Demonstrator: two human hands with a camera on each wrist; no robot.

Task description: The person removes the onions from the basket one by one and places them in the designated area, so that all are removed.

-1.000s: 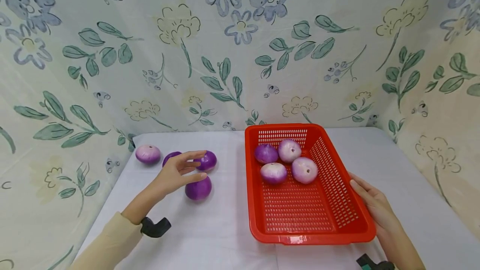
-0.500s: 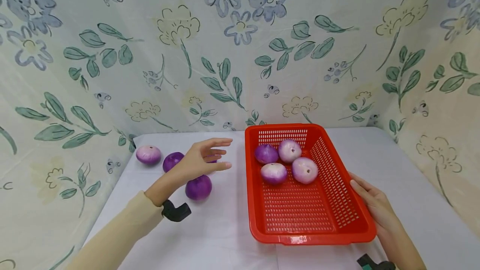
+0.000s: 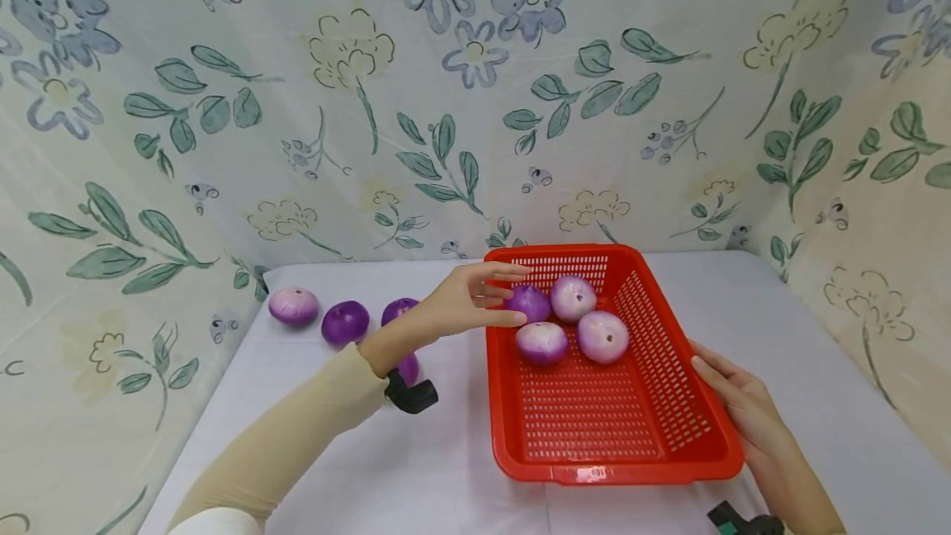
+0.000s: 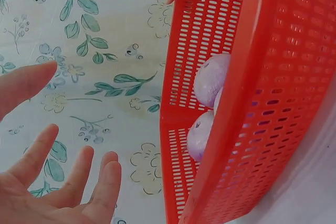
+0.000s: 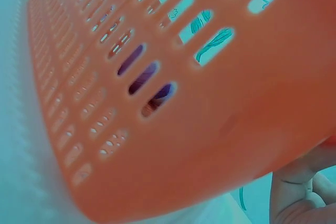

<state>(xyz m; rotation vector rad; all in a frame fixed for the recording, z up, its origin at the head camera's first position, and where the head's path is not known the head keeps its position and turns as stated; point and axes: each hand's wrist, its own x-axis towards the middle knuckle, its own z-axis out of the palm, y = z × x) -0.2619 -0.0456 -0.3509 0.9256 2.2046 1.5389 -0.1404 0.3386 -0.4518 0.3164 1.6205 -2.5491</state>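
Observation:
A red plastic basket (image 3: 617, 473) with slotted walls stands on the white table and holds several purple and pale onions (image 3: 603, 337). Over its left rim hovers my left hand (image 3: 475, 300), fingers extended and nothing between them; in the left wrist view those spread fingers (image 4: 73, 182) are apart from the basket wall (image 4: 294, 51). My right hand (image 3: 746, 407) grips the basket's right rim, thumb on top. In the right wrist view, part of that hand (image 5: 302, 187) shows at the rim, beside the orange-looking wall. Left of the basket, a purple onion (image 3: 345, 324) lies uncovered.
At the table's back left corner lies a pale onion (image 3: 293, 306). My left arm partly covers two purple onions, one behind (image 3: 399, 310) and one in front (image 3: 408, 368). A floral cloth (image 3: 438, 155) hangs behind the white table (image 3: 461, 452).
My left hand has moved right, from above the loose onions to the basket's left rim, holding nothing throughout. The right hand and the basket have stayed in place.

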